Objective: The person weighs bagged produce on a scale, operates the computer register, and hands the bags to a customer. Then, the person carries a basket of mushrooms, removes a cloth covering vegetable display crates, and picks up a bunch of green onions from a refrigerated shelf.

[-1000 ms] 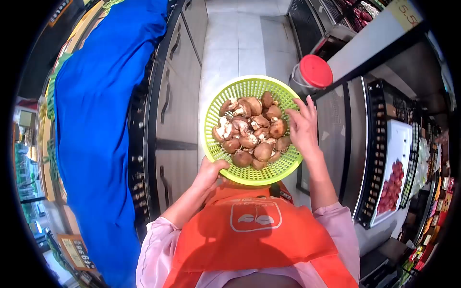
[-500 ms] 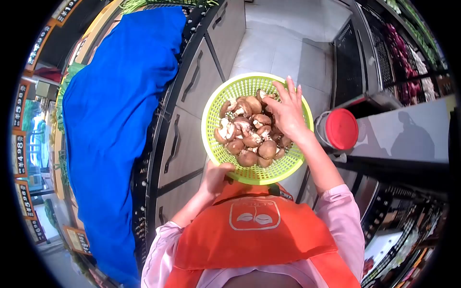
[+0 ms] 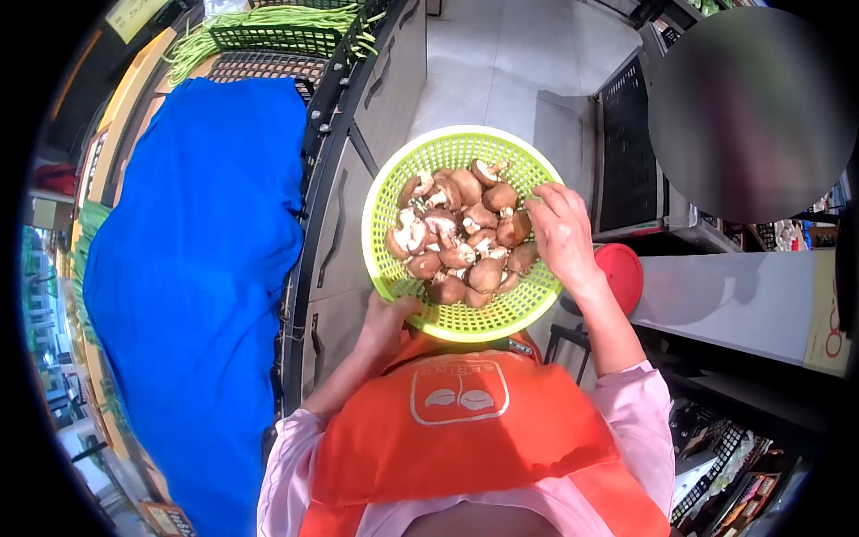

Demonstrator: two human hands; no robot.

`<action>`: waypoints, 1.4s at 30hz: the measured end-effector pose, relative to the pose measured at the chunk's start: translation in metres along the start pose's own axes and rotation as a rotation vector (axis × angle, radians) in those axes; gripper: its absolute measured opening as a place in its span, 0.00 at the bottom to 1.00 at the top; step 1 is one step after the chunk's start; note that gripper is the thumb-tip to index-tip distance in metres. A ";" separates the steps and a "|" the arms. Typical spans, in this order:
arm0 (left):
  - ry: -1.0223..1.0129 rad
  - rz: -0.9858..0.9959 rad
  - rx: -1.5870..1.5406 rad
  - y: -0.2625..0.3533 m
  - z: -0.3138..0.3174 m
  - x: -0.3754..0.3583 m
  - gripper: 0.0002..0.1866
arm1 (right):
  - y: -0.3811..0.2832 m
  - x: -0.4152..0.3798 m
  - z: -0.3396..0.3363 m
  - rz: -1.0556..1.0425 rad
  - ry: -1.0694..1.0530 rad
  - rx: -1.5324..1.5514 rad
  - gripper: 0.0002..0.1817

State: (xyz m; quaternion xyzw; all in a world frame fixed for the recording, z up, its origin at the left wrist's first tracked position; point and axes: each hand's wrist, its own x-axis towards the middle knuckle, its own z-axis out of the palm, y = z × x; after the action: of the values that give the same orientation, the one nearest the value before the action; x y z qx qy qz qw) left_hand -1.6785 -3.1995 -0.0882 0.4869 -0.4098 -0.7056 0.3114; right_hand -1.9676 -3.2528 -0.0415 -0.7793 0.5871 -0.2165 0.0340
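Observation:
A round lime-green plastic basket (image 3: 447,148) full of brown mushrooms (image 3: 461,234) is held in front of my orange apron (image 3: 456,421). My left hand (image 3: 387,320) grips the basket's near rim from below. My right hand (image 3: 562,234) rests on the basket's right rim, with its fingers curled over the edge beside the mushrooms. Whether it has a mushroom between its fingers I cannot tell.
A blue cloth (image 3: 192,268) covers a display stand on the left, with green beans (image 3: 259,22) in crates beyond it. Grey cabinet doors (image 3: 358,152) face a tiled aisle (image 3: 501,54). A red-lidded jar (image 3: 619,276) sits right, beside a black-vented cooler (image 3: 626,152).
The view has swung, so the shelves and the red lid have shifted. My right hand has drawn back from among the mushrooms to the basket's right rim. My left hand keeps its grip.

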 end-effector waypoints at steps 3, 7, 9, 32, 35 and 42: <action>0.148 -0.158 -0.228 0.015 0.006 0.007 0.16 | -0.008 0.015 0.005 -0.058 -0.056 -0.038 0.19; 0.134 -0.160 -0.269 0.036 0.002 0.046 0.15 | 0.018 0.061 0.018 -0.122 -0.179 -0.053 0.29; 0.206 -0.186 -0.291 0.047 0.009 0.069 0.15 | 0.036 0.090 0.020 -0.108 -0.313 -0.046 0.31; 0.655 0.068 -0.216 0.139 0.094 0.062 0.22 | 0.149 0.206 0.013 0.324 -0.890 1.449 0.17; 0.579 0.145 -0.095 0.148 0.099 0.055 0.22 | 0.146 0.212 0.016 0.260 -0.872 1.538 0.20; 0.879 0.240 0.609 0.149 -0.011 0.004 0.30 | 0.137 0.198 0.005 0.222 -0.728 1.621 0.25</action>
State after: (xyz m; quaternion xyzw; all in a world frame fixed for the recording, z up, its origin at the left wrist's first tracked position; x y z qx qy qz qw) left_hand -1.6630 -3.2762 0.0394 0.7538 -0.4795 -0.2448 0.3769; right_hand -2.0465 -3.4806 -0.0292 -0.4752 0.2789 -0.2996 0.7789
